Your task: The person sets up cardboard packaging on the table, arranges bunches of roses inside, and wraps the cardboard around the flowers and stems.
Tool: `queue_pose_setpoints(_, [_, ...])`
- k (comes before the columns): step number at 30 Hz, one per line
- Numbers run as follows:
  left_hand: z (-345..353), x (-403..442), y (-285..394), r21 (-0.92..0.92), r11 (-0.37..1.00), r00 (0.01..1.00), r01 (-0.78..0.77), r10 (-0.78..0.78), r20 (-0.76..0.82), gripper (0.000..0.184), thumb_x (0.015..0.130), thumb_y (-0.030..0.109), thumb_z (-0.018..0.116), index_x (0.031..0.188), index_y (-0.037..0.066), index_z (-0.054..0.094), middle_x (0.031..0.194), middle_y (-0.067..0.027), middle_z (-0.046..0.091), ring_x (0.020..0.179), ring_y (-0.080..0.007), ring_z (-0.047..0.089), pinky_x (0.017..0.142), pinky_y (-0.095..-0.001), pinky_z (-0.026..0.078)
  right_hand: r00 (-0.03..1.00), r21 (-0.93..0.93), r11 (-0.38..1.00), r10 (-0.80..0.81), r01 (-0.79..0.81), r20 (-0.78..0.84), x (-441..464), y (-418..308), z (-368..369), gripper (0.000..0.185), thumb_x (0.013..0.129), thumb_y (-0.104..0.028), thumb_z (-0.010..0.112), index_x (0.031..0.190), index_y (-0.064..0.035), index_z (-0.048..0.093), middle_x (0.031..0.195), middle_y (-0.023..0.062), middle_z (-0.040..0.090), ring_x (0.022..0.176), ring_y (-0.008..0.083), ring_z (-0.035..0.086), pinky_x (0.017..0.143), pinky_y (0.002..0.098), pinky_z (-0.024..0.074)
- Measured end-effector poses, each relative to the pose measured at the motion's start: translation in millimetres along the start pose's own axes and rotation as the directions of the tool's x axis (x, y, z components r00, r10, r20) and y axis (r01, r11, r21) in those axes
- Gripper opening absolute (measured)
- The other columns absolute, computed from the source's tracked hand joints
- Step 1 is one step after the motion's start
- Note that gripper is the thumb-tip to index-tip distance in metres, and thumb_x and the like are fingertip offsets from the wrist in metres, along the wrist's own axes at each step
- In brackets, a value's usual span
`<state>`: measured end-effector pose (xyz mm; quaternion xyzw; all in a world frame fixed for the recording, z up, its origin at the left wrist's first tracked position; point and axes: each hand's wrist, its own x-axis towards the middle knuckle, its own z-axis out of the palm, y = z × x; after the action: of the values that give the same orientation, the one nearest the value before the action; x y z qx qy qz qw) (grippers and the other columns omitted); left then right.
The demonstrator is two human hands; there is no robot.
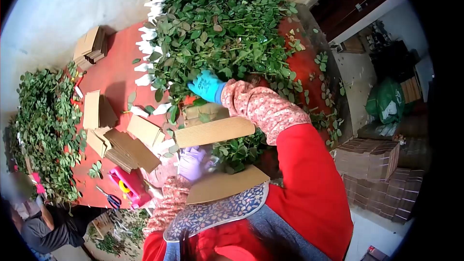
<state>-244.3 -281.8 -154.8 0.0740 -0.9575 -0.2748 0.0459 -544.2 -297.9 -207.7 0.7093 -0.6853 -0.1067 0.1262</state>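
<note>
My right hand [207, 86], in a blue glove, reaches to the near edge of a large pile of leafy stems [217, 34]; its fingers are partly among the leaves, and a hold on any stem cannot be made out. White-wrapped heads [144, 67] line the pile's left side. Closer to my body, my left hand [193, 163], in a purple glove, lies beside leafy stems [239, 152] between an upright corrugated cardboard piece [215, 132] and a flat cardboard flap [227, 185]. Its fingers are blurred.
Cardboard pieces [130, 150], a pink tape dispenser [129, 186] and scissors [110, 197] lie on the red table [113, 99]. More leafy stems [48, 130] are at the left, near another person [43, 222]. Stacked cardboard [374, 174] stands at the right.
</note>
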Motion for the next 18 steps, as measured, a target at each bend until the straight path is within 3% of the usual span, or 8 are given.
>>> queue_pose_setpoints(2, [-1.5,0.9,1.1,-0.044,0.998,0.999,0.034,-0.033,0.017,0.036,0.061,0.022,0.079,0.090,0.009,0.064,0.105,-0.0159,0.057,0.100,-0.0388,0.052,0.081,-0.0493,0.044,0.999,0.049,0.999,-0.013,0.015,-0.038,-9.1,0.4,-6.4,0.010,0.084,-0.017,0.055,0.085,-0.0153,0.064,0.075,0.0055,0.062,0.068,0.0274,0.060,0.051,0.0431,0.0463])
queue_pose_setpoints(5, [-0.8,-2.2,0.7,-0.094,0.995,1.000,0.008,-0.006,0.024,0.041,0.069,0.019,0.077,0.106,0.008,0.065,0.102,-0.0141,0.060,0.097,-0.0348,0.056,0.079,-0.0479,0.046,0.955,0.188,0.973,0.078,-0.135,0.286,-26.9,19.8,-72.7,0.019,0.085,-0.018,0.054,0.103,-0.0147,0.061,0.085,0.0057,0.063,0.079,0.0265,0.064,0.070,0.0445,0.0474])
queue_pose_setpoints(8, [7.8,-8.3,-2.6,-0.375,0.899,0.971,0.226,-0.180,0.155,0.045,0.067,0.023,0.078,0.108,0.010,0.068,0.098,-0.0143,0.062,0.092,-0.0363,0.057,0.080,-0.0473,0.045,0.989,0.358,0.923,0.140,-0.144,0.039,-65.9,40.8,-110.0,0.024,0.083,-0.015,0.056,0.106,-0.0154,0.061,0.098,0.0078,0.065,0.082,0.0285,0.064,0.070,0.0436,0.0490])
queue_pose_setpoints(13, [-4.7,1.2,1.7,-0.074,0.997,1.000,-0.004,0.004,0.001,0.038,0.069,0.026,0.077,0.099,0.008,0.064,0.099,-0.0157,0.058,0.092,-0.0376,0.055,0.073,-0.0480,0.046,0.871,0.412,0.876,0.389,-0.250,-0.300,-127.4,59.4,-225.3,0.039,0.072,-0.009,0.065,0.111,-0.0131,0.064,0.103,0.0068,0.064,0.081,0.0276,0.063,0.072,0.0399,0.0486])
queue_pose_setpoints(15, [24.0,-12.4,-18.8,-0.166,0.984,0.998,0.062,-0.057,0.033,0.045,0.081,0.028,0.072,0.122,0.013,0.058,0.093,-0.0069,0.059,0.085,-0.0285,0.055,0.073,-0.0438,0.045,0.838,0.385,0.892,0.388,-0.237,-0.383,-150.7,42.7,-264.2,0.044,0.070,-0.010,0.067,0.114,-0.0166,0.067,0.103,0.0023,0.064,0.079,0.0239,0.061,0.072,0.0387,0.0475])
queue_pose_setpoints(16, [25.3,-10.1,-9.4,-0.728,0.610,0.950,0.313,-0.214,0.228,0.044,0.089,0.031,0.064,0.128,0.015,0.052,0.095,-0.0047,0.060,0.083,-0.0250,0.056,0.071,-0.0412,0.047,0.895,0.349,0.913,0.324,-0.211,-0.307,-164.2,32.3,-271.7,0.043,0.070,-0.010,0.068,0.112,-0.0168,0.067,0.105,0.0026,0.064,0.081,0.0239,0.062,0.074,0.0389,0.0483])
queue_pose_setpoints(17, [26.3,-7.5,0.0,-0.910,-0.082,0.840,0.407,-0.358,0.408,0.043,0.097,0.033,0.056,0.135,0.016,0.046,0.097,-0.0025,0.061,0.080,-0.0214,0.058,0.069,-0.0386,0.048,0.898,0.415,0.894,0.312,-0.168,-0.311,-169.4,22.6,-271.5,0.043,0.070,-0.009,0.068,0.112,-0.0170,0.068,0.104,0.0025,0.064,0.082,0.0244,0.062,0.074,0.0393,0.0488])
queue_pose_setpoints(18, [17.0,-9.1,-1.0,-0.909,-0.082,0.840,0.408,-0.356,0.409,0.043,0.097,0.033,0.056,0.135,0.016,0.046,0.097,-0.0025,0.061,0.080,-0.0214,0.058,0.069,-0.0386,0.048,0.900,0.477,0.870,0.300,-0.123,-0.315,-173.9,15.1,-267.6,0.042,0.071,-0.009,0.068,0.112,-0.0172,0.068,0.103,0.0025,0.064,0.082,0.0249,0.062,0.074,0.0398,0.0493])
